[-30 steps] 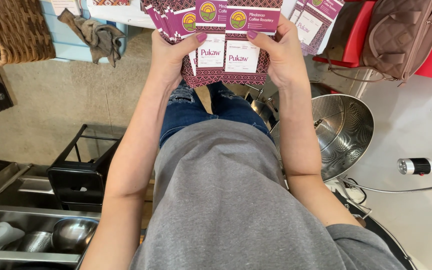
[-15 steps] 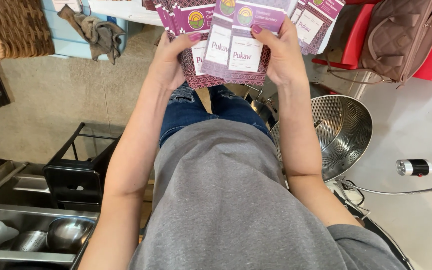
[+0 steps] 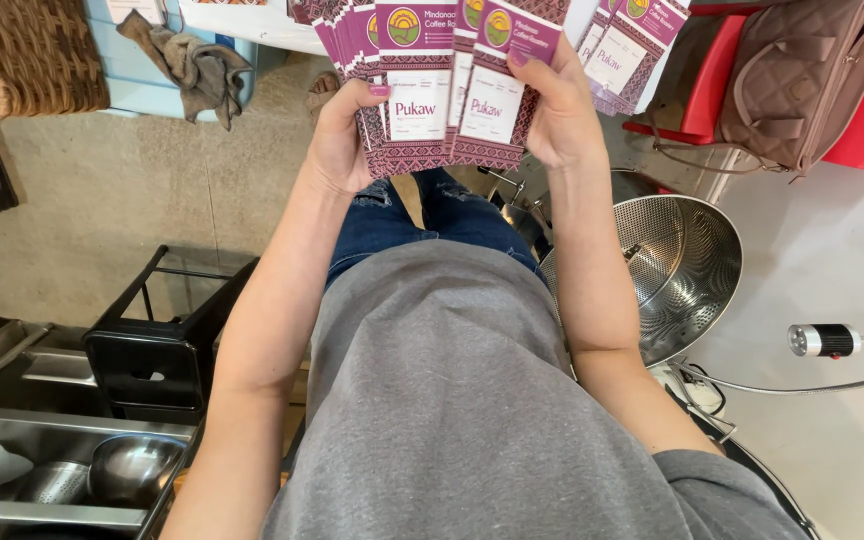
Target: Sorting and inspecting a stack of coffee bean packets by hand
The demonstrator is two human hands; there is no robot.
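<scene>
Both my hands hold a fanned stack of flat purple pouches point(image 3: 442, 95) with white labels and a round yellow-green emblem, raised in front of me at the top of the head view. My left hand point(image 3: 344, 140) grips the left side of the stack, thumb on the front pouch. My right hand point(image 3: 557, 110) grips the right side, thumb over the pouch that leans right. More of the same purple pouches point(image 3: 632, 45) lie beyond my right hand. My grey shirt and blue jeans fill the middle below.
A perforated steel bowl point(image 3: 672, 260) sits at my right, a quilted brown bag point(image 3: 802, 80) on a red seat behind it. A black stool point(image 3: 157, 350) and a steel tray with bowls point(image 3: 102, 470) are at left. A wicker basket point(image 3: 22, 55) and grey cloth point(image 3: 192, 60) lie upper left.
The stack of pouches has risen toward the top of the view and the front pouch has slid and tilted to the right under my right hand.
</scene>
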